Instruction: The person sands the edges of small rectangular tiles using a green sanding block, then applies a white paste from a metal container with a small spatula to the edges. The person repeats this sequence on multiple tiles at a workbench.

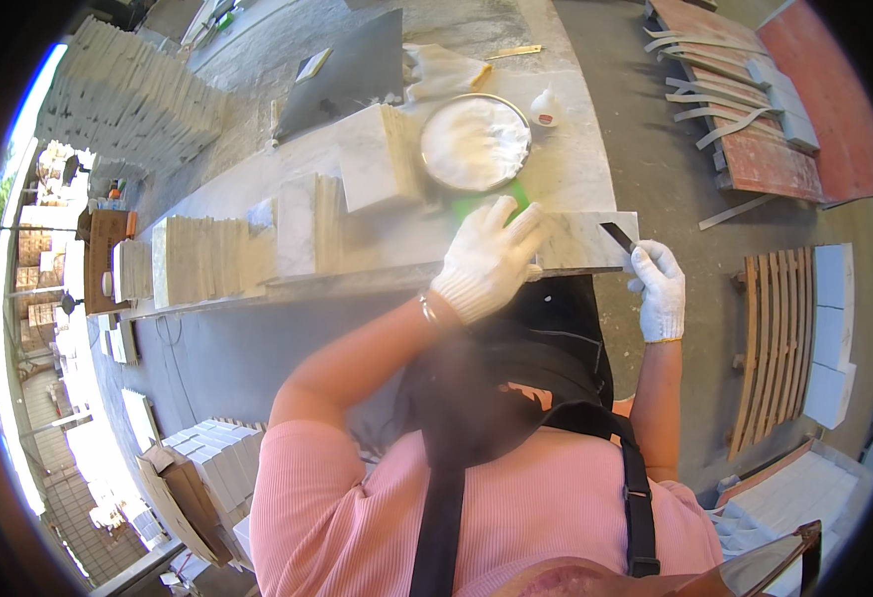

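Observation:
My left hand (488, 261), in a white knit glove, lies with fingers stretched out and apart at the near edge of the worktop (566, 159). Its fingertips rest by a flat green piece (471, 206), partly hidden beneath them. Beside it, a white marble tile (585, 237) with grey veins lies at the worktop's right corner. My right hand (660, 289), also gloved, grips a dark flat blade (616, 236), whose tip points up-left over the tile's right end. Beyond my left hand stands a round pan of white powder or paste (476, 142).
A white bottle (546, 107) stands right of the pan. Stacked marble tiles (382, 159) line the worktop leftward. A dark sheet (342, 85) and a crumpled cloth (443, 73) lie behind. At the right are a wooden pallet (775, 343) and a red board with strips (745, 119).

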A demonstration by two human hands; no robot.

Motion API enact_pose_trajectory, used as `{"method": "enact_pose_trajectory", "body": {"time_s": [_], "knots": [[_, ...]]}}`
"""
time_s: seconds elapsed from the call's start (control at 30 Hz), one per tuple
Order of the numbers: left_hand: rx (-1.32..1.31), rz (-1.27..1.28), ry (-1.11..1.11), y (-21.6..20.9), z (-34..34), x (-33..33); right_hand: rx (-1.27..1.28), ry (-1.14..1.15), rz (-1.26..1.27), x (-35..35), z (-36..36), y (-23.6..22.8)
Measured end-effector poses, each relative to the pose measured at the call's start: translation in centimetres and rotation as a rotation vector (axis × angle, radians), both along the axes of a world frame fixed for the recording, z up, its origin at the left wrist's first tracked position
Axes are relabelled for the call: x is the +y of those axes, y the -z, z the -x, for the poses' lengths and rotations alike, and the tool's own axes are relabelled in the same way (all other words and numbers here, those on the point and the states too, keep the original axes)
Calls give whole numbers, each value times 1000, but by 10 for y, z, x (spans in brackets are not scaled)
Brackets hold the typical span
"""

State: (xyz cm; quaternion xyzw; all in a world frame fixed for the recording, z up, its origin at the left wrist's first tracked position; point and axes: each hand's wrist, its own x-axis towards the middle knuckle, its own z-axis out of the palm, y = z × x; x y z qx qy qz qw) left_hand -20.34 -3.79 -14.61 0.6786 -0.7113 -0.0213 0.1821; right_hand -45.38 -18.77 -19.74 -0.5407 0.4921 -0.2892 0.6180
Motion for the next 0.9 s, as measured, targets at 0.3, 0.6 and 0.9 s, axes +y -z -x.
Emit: {"method": "enact_pose_trajectory", "body": {"time_s": [0.3,0.6,0.9], "knots": [[-38,50,34,-11,-36,64,-14,74,-43,1,-6,3],[84,73,-46,1,10,22,-130,133,-119,12,-14,-1],[4,168,195,28,30,-63,-15,46,-101,0,13,-21]]}}
